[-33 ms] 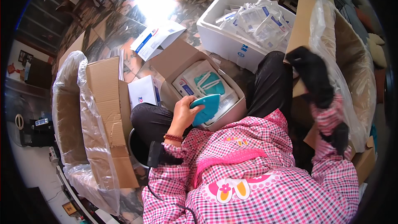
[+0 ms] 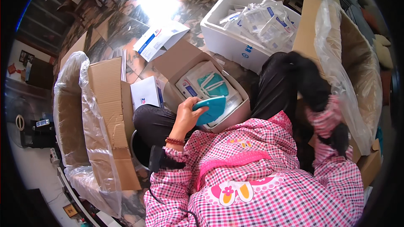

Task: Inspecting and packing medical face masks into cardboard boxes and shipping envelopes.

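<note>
In my left hand (image 2: 187, 114) is a teal face mask (image 2: 213, 110), pinched by its edge between thumb and fingers. It hangs over the near side of an open white carton (image 2: 236, 114). Inside the carton lie clear packets, and another teal mask with white straps (image 2: 214, 85) shows through on top. My right hand (image 2: 310, 80) wears a black glove and is raised beside my right knee, near the lined cardboard box. Motion smears its fingers, so their pose and anything in them cannot be made out.
A white foam box (image 2: 229, 38) full of clear packets stands ahead. Large cardboard boxes with plastic liners stand at my left (image 2: 99, 113) and right (image 2: 336, 50). A folded white carton (image 2: 158, 40) and a smaller white box (image 2: 145, 92) lie on the patterned floor.
My gloved right hand has moved left and a little nearer, away from the right box's flap toward my knee. The left hand and its mask have stayed almost in place.
</note>
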A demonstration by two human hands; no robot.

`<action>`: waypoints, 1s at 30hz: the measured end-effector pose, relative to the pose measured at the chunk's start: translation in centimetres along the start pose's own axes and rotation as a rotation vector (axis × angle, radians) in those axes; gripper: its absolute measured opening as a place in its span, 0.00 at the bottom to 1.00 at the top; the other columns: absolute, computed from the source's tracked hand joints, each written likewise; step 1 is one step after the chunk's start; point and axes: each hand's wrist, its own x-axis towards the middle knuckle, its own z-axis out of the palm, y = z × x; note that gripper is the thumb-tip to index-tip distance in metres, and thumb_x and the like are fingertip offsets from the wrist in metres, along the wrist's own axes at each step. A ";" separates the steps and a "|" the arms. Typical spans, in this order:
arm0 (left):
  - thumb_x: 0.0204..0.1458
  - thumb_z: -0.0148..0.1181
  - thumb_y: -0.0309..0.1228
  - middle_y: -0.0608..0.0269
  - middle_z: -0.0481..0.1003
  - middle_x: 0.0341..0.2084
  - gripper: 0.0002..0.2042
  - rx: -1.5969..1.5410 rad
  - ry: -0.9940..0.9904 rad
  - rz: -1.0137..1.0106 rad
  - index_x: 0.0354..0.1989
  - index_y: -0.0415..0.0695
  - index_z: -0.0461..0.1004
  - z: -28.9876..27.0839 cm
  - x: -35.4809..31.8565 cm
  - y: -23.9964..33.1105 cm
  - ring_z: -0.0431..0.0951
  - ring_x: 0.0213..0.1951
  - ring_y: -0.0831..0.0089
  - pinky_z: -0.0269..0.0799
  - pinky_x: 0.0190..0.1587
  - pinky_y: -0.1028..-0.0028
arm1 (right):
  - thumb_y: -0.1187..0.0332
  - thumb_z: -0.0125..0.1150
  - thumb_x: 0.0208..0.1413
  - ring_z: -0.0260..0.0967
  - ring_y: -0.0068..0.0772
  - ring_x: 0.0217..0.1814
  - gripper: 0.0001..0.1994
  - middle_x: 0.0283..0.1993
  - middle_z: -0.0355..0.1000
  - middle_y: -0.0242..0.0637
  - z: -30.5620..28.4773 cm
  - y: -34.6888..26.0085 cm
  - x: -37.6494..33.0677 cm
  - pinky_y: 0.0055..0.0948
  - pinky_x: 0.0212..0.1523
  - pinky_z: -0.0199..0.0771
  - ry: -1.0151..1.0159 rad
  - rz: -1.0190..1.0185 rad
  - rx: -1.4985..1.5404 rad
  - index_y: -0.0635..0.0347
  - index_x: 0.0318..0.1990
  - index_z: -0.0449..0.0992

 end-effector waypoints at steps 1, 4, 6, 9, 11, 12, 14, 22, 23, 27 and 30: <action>0.51 0.69 0.27 0.68 0.76 0.29 0.11 -0.079 -0.044 -0.037 0.40 0.38 0.76 -0.4 -0.4 1.2 0.73 0.34 0.83 0.72 0.38 0.79 | 0.70 0.56 0.58 0.76 0.40 0.50 0.12 0.44 0.79 0.43 2.9 0.7 0.6 0.32 0.55 0.72 -0.005 -0.003 0.008 0.62 0.46 0.80; 0.54 0.67 0.27 0.69 0.77 0.30 0.09 -0.204 -0.094 0.001 0.40 0.38 0.76 -1.1 -1.5 3.0 0.73 0.35 0.83 0.72 0.39 0.79 | 0.67 0.64 0.56 0.75 0.31 0.46 0.14 0.40 0.78 0.37 10.5 0.5 1.8 0.26 0.45 0.75 -0.263 -0.238 -0.212 0.59 0.50 0.80; 0.58 0.63 0.27 0.71 0.76 0.30 0.06 -0.236 -0.085 0.020 0.40 0.38 0.76 -1.4 -2.1 3.8 0.73 0.34 0.84 0.72 0.39 0.80 | 0.66 0.64 0.56 0.75 0.31 0.45 0.15 0.41 0.78 0.38 13.3 0.9 2.2 0.29 0.45 0.75 -0.403 -0.202 -0.151 0.60 0.50 0.80; 0.61 0.58 0.27 0.73 0.74 0.30 0.05 -0.378 0.035 0.034 0.41 0.39 0.76 -2.2 -2.8 4.7 0.71 0.35 0.85 0.70 0.40 0.81 | 0.63 0.65 0.56 0.76 0.33 0.44 0.16 0.43 0.78 0.39 15.4 1.6 2.1 0.32 0.45 0.75 -0.571 0.005 0.046 0.60 0.50 0.79; 0.61 0.58 0.28 0.70 0.75 0.28 0.05 -0.284 0.200 0.089 0.41 0.40 0.76 -3.3 -3.2 3.9 0.72 0.33 0.83 0.71 0.37 0.79 | 0.62 0.66 0.56 0.76 0.34 0.43 0.17 0.44 0.78 0.40 15.6 2.6 2.3 0.34 0.45 0.75 -0.634 0.195 0.174 0.60 0.51 0.79; 0.61 0.58 0.29 0.67 0.75 0.26 0.06 -0.195 0.348 0.150 0.41 0.40 0.76 -3.9 -3.4 3.4 0.72 0.31 0.80 0.71 0.35 0.77 | 0.61 0.66 0.56 0.77 0.34 0.43 0.18 0.44 0.78 0.40 15.6 3.0 2.6 0.35 0.45 0.75 -0.645 0.298 0.207 0.60 0.51 0.79; 0.65 0.54 0.33 0.62 0.74 0.31 0.10 -0.117 0.676 0.096 0.39 0.39 0.75 -6.7 -4.4 4.7 0.71 0.36 0.75 0.68 0.42 0.73 | 0.60 0.66 0.56 0.77 0.35 0.42 0.19 0.45 0.78 0.41 14.9 4.0 3.4 0.38 0.45 0.75 -0.589 0.477 0.190 0.60 0.51 0.78; 0.64 0.54 0.36 0.63 0.76 0.41 0.14 -0.228 1.452 -0.207 0.51 0.40 0.72 -34.1 -16.5 -3.6 0.76 0.36 0.73 0.76 0.36 0.73 | 0.59 0.71 0.47 0.75 0.51 0.49 0.26 0.47 0.76 0.50 18.7 7.7 3.4 0.42 0.52 0.72 -0.350 -0.144 -0.641 0.61 0.53 0.76; 0.64 0.54 0.35 0.61 0.76 0.41 0.14 -0.175 1.491 -0.123 0.50 0.39 0.72 -35.9 -17.5 -5.5 0.77 0.37 0.72 0.76 0.37 0.72 | 0.59 0.72 0.45 0.74 0.52 0.51 0.28 0.48 0.75 0.51 19.5 7.8 3.6 0.43 0.54 0.71 -0.360 -0.126 -0.680 0.62 0.53 0.74; 0.60 0.60 0.31 0.53 0.76 0.45 0.19 0.192 1.442 -0.222 0.54 0.31 0.68 -42.5 -24.5 -13.2 0.77 0.42 0.65 0.74 0.48 0.68 | 0.59 0.74 0.41 0.72 0.55 0.50 0.29 0.47 0.74 0.52 22.5 7.3 4.0 0.45 0.54 0.70 -0.368 -0.185 -0.683 0.61 0.52 0.73; 0.56 0.65 0.28 0.41 0.66 0.59 0.31 0.408 1.529 -0.227 0.63 0.29 0.57 -39.8 -23.7 -15.3 0.68 0.61 0.55 0.67 0.61 0.61 | 0.61 0.75 0.39 0.73 0.56 0.44 0.25 0.43 0.74 0.51 24.3 10.5 3.3 0.45 0.49 0.73 -0.284 -0.313 -0.715 0.59 0.46 0.75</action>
